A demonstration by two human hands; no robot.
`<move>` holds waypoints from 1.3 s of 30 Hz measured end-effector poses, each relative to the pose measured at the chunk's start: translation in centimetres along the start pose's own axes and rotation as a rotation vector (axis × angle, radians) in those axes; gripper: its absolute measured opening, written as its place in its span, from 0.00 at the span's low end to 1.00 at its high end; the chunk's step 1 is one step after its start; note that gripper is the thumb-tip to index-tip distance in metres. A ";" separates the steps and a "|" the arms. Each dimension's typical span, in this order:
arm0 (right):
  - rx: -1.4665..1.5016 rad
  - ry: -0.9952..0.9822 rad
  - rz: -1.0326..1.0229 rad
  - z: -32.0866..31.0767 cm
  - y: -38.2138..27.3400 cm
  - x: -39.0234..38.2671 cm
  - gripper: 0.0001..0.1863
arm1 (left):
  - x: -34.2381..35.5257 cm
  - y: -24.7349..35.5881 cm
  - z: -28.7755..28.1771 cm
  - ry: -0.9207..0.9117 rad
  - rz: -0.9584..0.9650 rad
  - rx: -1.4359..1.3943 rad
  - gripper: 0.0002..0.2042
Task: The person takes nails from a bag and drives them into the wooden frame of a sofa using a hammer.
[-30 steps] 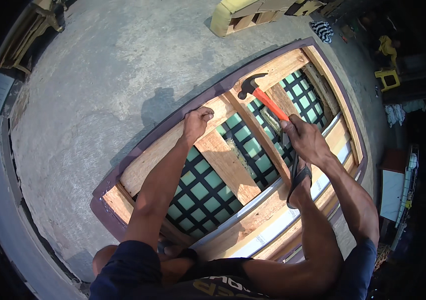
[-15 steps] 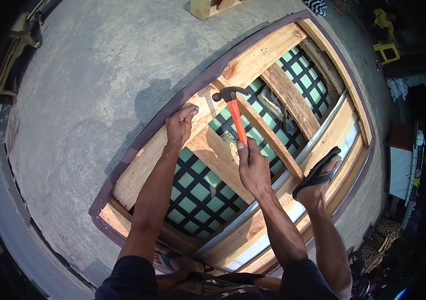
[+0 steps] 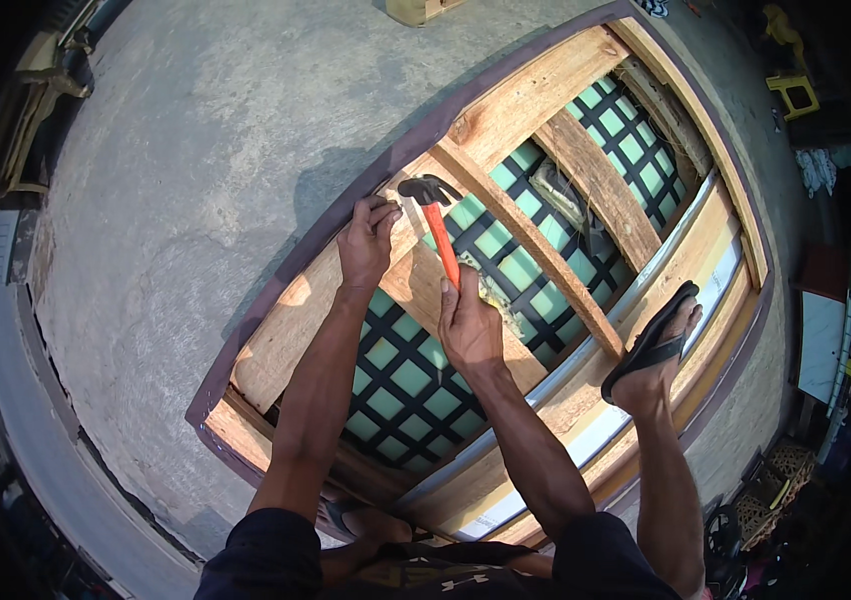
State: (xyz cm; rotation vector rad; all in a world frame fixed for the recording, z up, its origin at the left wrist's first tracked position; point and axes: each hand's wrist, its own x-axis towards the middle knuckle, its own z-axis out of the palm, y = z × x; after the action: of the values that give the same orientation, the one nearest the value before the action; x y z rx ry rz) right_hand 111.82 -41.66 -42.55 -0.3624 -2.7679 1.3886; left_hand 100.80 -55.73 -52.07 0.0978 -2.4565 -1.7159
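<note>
My right hand (image 3: 471, 325) grips a claw hammer (image 3: 442, 240) by its orange handle, the black head close to the fingertips of my left hand. At the far-left rail (image 3: 536, 90) of a wooden frame, my left hand (image 3: 366, 245) is closed in a pinch; anything between its fingers is too small to make out. Dark purple fabric (image 3: 276, 305) wraps the outer edge of this frame. Crossed black webbing straps (image 3: 411, 370) run below the wooden slats (image 3: 601, 185), over pale green material.
My right foot in a black flip-flop (image 3: 651, 345) rests on the near-right side of the frame; my other foot is at its lower end. Concrete floor (image 3: 176, 200) surrounds it. A yellow plastic stool (image 3: 793, 97) stands at the far right, woven baskets (image 3: 781, 475) at the lower right.
The hammer and my right hand have moved left, bringing the head nearer my left hand. My left hand stays at the rail, still pinched. The whole view has shifted slightly.
</note>
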 end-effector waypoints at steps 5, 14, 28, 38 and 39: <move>0.006 -0.032 -0.030 -1.4 -3.2 0.7 0.14 | -1.0 1.3 -1.9 0.035 -0.024 0.064 0.11; 0.211 0.112 0.041 0.4 -2.7 -0.4 0.13 | 6.4 2.5 -10.6 -0.448 -0.098 0.638 0.42; -0.069 -0.121 0.039 1.8 0.2 0.5 0.14 | 10.0 1.0 -10.2 -0.842 -0.325 0.343 0.36; 0.058 0.118 -0.152 1.5 2.0 -0.3 0.15 | 10.2 2.7 -9.1 -0.934 -0.452 0.194 0.35; 0.059 0.156 -0.134 1.2 2.8 -1.6 0.15 | 9.6 2.4 -8.1 -0.924 -0.389 0.235 0.35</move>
State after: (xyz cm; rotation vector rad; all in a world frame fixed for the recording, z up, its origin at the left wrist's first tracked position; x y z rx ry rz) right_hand 113.75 -41.33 -45.35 -0.2649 -2.5692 1.3459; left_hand 92.62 -63.77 -46.33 -0.2793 -3.4959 -1.8882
